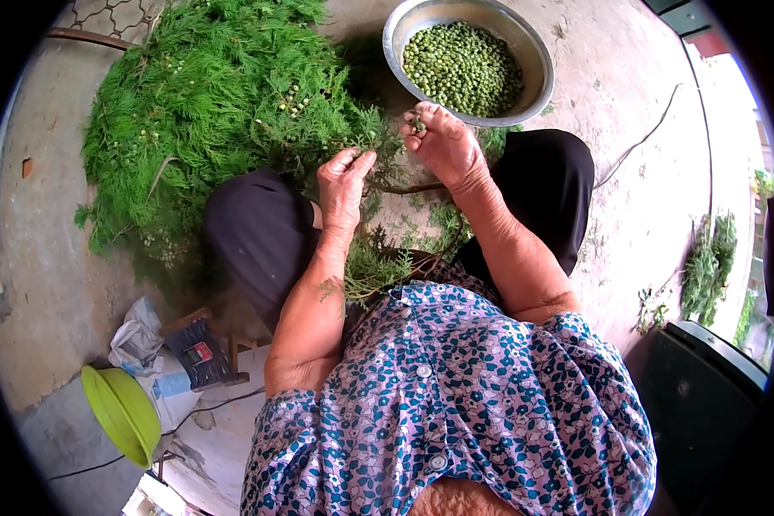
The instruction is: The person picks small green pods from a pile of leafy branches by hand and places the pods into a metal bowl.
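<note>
Leafy green sprig [383, 144] between the hands [342, 187] [449, 148]; at left fingertips [367, 161]

Pale floor [628, 95], green branches [206, 112], metal basin [538, 73]

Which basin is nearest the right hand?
The silver metal basin of green berries, just beyond the right hand; the lime-green basin is far off, lower left.

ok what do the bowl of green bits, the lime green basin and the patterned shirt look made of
The bowl looks like metal, perhaps steel or aluminium: grey with a dull sheen on the rim. The lime green basin is probably plastic: smooth, one even bright colour. The patterned shirt looks like thin matte cloth, given its soft folds; the exact fibre can't be told.
</note>
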The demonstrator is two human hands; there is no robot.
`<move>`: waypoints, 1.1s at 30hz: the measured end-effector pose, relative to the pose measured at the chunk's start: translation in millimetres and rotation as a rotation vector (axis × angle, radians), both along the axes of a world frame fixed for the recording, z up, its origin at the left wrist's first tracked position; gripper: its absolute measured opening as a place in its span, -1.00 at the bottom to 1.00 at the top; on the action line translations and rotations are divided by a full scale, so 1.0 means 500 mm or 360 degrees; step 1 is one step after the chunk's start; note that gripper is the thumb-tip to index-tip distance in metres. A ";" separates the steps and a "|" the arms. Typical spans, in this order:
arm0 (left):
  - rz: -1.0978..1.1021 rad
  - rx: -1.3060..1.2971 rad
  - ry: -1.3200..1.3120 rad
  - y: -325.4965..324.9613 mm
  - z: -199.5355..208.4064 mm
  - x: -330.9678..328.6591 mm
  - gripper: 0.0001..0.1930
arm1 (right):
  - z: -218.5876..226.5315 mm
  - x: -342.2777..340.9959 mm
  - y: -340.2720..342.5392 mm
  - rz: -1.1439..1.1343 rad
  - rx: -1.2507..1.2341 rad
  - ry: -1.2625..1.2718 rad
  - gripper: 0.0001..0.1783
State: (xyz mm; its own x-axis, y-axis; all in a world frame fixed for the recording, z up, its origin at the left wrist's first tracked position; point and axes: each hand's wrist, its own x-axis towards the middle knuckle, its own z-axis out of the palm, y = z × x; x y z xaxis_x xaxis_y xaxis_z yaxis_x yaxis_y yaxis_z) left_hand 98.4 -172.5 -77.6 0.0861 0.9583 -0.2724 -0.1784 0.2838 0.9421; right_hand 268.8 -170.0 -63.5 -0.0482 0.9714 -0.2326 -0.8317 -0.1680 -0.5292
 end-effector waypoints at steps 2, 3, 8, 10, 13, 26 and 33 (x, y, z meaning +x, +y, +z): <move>0.0025 0.0025 -0.0042 0.001 -0.004 0.001 -0.91 | 0.012 -0.003 -0.001 -0.0048 -0.0002 -0.0064 -0.90; 0.0049 0.0049 -0.0085 0.001 -0.006 0.002 -0.92 | 0.012 -0.004 -0.003 -0.0050 -0.0004 -0.0065 -0.90; 0.0049 0.0069 -0.0053 0.005 -0.009 -0.005 -0.91 | 0.023 -0.036 -0.013 0.0261 -0.0069 -0.1116 -0.86; 0.0065 0.0071 -0.0111 0.004 -0.008 -0.001 -0.89 | 0.012 -0.040 -0.015 0.0347 -0.0112 -0.1349 -0.81; 0.0094 0.0055 -0.0059 0.003 -0.002 0.005 -0.86 | 0.004 -0.052 -0.019 0.0407 -0.0063 -0.1520 -0.77; -0.0087 -0.0077 -0.0157 0.005 0.003 -0.012 -0.96 | -0.003 -0.065 -0.022 0.0372 -0.0175 -0.0929 -0.90; -0.0010 -0.0135 -0.0291 0.004 0.014 -0.002 -0.94 | -0.008 -0.055 -0.021 0.0331 -0.0246 -0.0279 -0.89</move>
